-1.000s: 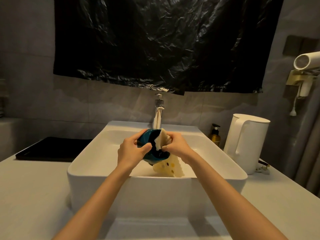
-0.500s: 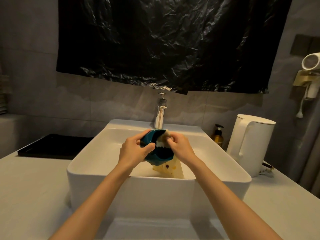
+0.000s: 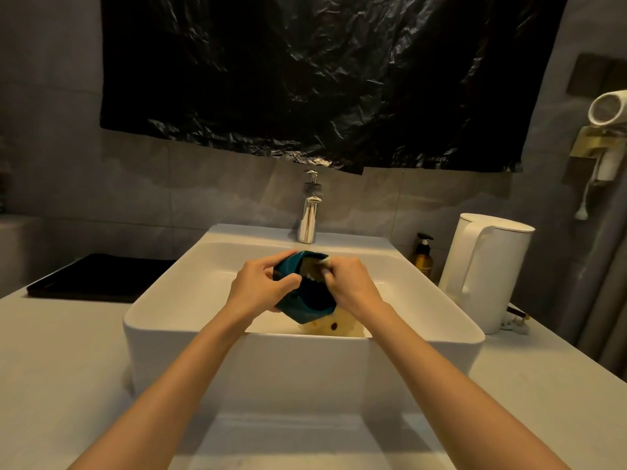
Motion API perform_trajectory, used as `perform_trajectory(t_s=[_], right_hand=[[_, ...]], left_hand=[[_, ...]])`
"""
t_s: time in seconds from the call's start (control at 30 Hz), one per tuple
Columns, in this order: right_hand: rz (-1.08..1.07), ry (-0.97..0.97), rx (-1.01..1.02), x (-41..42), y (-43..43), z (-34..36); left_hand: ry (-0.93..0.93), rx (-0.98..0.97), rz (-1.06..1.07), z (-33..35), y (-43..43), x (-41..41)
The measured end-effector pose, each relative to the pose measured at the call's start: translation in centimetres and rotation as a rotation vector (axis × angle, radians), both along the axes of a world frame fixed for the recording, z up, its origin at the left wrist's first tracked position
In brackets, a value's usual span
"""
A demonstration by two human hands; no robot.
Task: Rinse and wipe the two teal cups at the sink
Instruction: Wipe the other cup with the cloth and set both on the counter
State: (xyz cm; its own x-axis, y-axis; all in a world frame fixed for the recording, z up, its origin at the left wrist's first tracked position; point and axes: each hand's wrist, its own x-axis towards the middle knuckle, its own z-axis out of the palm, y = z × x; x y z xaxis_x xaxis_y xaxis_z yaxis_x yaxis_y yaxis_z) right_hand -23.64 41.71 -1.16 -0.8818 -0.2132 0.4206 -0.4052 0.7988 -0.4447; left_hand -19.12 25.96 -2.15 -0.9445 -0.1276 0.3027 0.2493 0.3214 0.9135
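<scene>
Now: wiping inside the cup [image 3: 289, 264]

L hand [image 3: 261, 287] grips cup by its wall, thumb at the rim, mouth tilted toward me, over the sink [image 3: 190, 329]. R hand [image 3: 353, 287] pinches cloth [image 3: 339, 326], fingers pushed inside; cloth's tail hangs below. I'd hold L firm, turn cup bit by bit, sweep wall & base. 2nd cup not in view.

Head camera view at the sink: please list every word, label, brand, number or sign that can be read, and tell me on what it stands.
Label on the amber pump bottle: it has print, but too small and blurred to read.
On the white kettle, teal cup, yellow cloth, faucet and wall hair dryer: no text shows.
Nothing here can be quoted.
</scene>
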Motion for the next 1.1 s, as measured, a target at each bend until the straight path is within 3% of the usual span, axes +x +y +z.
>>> perform_trajectory(t_s=[0.17,0.47,0.67,0.77,0.93,1.0,1.1], right_hand=[[0.079,-0.288,-0.170,-0.4,-0.3,-0.6],[-0.025,-0.025,-0.268,-0.9,-0.8,-0.9],[0.050,-0.427,-0.528,-1.2,-1.7,-0.8],[0.028,-0.396,-0.488,-1.5,-1.2,-1.1],[-0.057,-0.052,-0.270,-1.2,-0.6,-1.0],[-0.021,-0.072,-0.224,-0.8,-0.6,-0.7],[0.129,-0.243,-0.346,-0.2,-0.6,-0.3]], left_hand=[[-0.005,-0.059,0.047,-0.2,0.0,-0.1],[0.117,0.131,0.005,0.6,0.6,-0.1],[0.157,0.107,0.048,0.6,0.8,0.0],[0.127,0.138,0.061,0.6,0.7,0.1],[0.073,0.205,0.001,0.7,0.6,0.3],[0.069,0.203,0.010,0.8,0.5,0.3],[0.020,0.242,0.007,0.9,0.5,0.4]])
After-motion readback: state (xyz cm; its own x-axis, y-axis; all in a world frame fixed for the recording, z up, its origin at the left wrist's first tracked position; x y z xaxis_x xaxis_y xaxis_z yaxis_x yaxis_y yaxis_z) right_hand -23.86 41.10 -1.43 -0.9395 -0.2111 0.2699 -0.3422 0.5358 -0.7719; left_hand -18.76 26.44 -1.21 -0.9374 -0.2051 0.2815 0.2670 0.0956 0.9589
